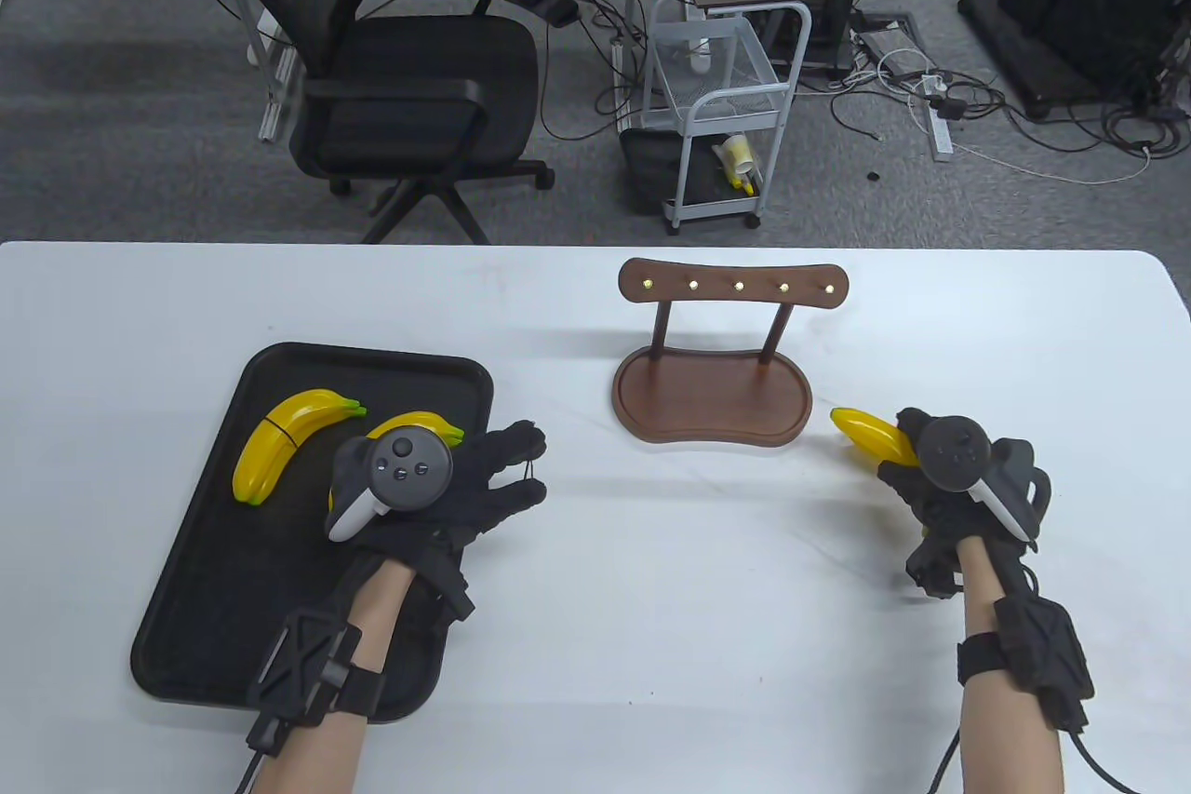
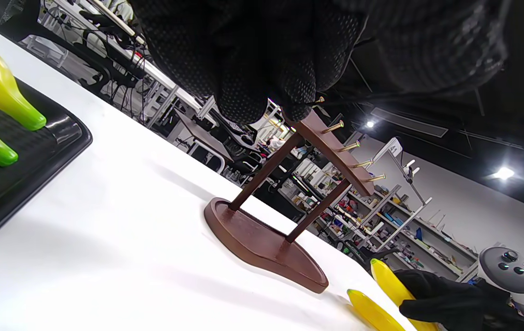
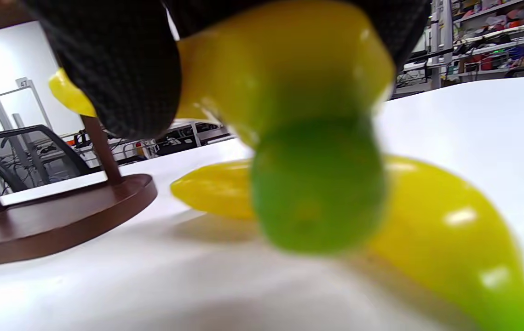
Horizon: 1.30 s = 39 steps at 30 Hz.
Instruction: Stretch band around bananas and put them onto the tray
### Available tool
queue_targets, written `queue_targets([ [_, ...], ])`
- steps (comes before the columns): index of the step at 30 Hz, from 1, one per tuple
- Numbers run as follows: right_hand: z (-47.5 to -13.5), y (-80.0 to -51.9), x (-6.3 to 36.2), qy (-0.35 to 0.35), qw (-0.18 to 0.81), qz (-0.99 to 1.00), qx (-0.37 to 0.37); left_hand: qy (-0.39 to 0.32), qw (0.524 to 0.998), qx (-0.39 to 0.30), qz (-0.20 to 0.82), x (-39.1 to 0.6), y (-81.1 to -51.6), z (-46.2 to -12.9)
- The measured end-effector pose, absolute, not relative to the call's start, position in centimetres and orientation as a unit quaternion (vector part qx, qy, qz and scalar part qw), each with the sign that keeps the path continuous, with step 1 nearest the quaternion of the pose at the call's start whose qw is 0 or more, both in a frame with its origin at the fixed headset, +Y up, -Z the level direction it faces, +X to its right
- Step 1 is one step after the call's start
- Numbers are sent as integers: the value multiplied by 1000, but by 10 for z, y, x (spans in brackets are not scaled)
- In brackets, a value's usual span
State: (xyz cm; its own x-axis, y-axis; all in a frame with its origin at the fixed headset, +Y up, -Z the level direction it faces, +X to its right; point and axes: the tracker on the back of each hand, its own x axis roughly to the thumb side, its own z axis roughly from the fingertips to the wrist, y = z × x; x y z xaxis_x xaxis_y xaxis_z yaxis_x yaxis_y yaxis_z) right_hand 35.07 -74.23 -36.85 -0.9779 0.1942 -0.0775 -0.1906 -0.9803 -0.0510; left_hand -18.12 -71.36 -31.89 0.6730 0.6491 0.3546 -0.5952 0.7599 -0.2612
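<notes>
On the white table [image 1: 651, 645], black tray [image 1: 223, 608] at left holding banded bananas [image 1: 279, 445], left hand [image 1: 437, 487] above its right edge, fingers spread with a thin band [image 1: 532, 468] seemingly stretched between them, right hand [image 1: 940, 496] gripping one of two loose bananas [image 1: 870, 436] beside the wooden peg rack [image 1: 712, 384].

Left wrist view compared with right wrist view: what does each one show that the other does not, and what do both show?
Only the left wrist view shows the black tray with two green banana tips, and the rack's brass pegs. Only the right wrist view shows the right hand gripping a banana above another banana. Both show the wooden rack and white table.
</notes>
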Motion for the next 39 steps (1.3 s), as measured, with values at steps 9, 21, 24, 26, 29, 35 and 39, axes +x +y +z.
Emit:
queue_targets([
  [9,-373,-755,373,-23,101,991,-79,-213,913,-60,343,-184,-713,-320],
  [21,-372,-779,384,-16,142,984,-107,-210,913,-55,346,-188,-710,-320],
  [24,-373,-786,384,-8,132,985,-110,-210,912,-53,347,-189,-710,-320],
  [26,-374,-788,383,-4,108,987,-116,-210,912,-53,348,-189,-710,-320],
  [29,-376,-788,381,4,94,988,-119,-211,912,-54,347,-189,-710,-320],
  [35,-379,-789,377,24,63,991,-113,-216,910,-50,349,-188,-708,-318],
  [39,-380,-788,372,27,41,993,-108,-218,910,-50,350,-187,-708,-319],
])
